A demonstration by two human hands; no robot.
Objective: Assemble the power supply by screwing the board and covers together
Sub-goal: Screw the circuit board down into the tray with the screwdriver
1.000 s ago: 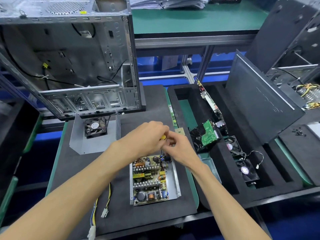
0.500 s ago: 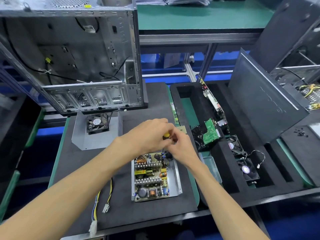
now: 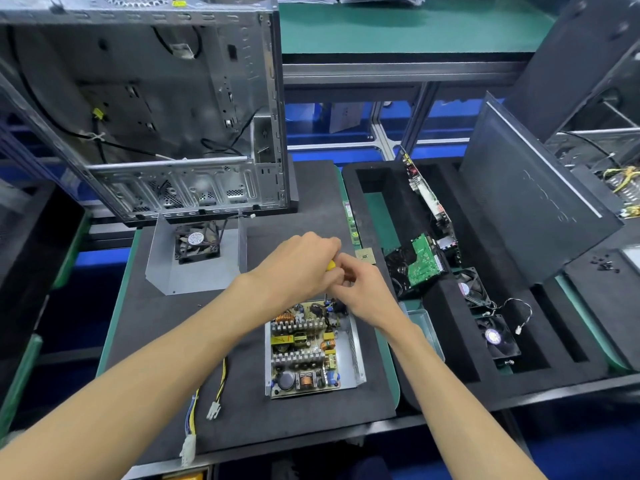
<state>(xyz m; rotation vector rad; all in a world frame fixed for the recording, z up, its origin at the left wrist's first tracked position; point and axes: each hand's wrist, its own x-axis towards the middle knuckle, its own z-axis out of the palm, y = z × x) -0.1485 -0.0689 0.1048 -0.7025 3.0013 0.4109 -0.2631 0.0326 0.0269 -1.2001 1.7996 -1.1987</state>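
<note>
On the desk [image 3: 145, 327], behind the work, an open computer case [image 3: 149, 109] stands with its side off, and to the right a black foam tray [image 3: 450, 372] carries spare fans and boards. In front of the case lies the bent metal cover [image 3: 194, 271] with a fan [image 3: 196, 241] mounted in it, not yet fitted. Nearer the person, in the middle of the dark mat, the power supply's lower shell [image 3: 355, 355] lies flat with the board [image 3: 304, 351] seated inside it, coils and heat sinks facing up, its cable [image 3: 194, 410] trailing off to the left. Both hands meet just above the board's far right corner: the left hand [image 3: 298, 268] is curled round the yellow handle of a screwdriver [image 3: 331, 265], and the right hand [image 3: 367, 292] pinches the tool lower down with its fingertips, seemingly to steady it. The thin shaft points down toward that corner; the tip and any screw are too small to make out. The step in hand looks to be fastening the board to the shell. The next move probably calls for keeping the driver upright, turning until the screw seats, then doing the other corners before the cover goes on.
</note>
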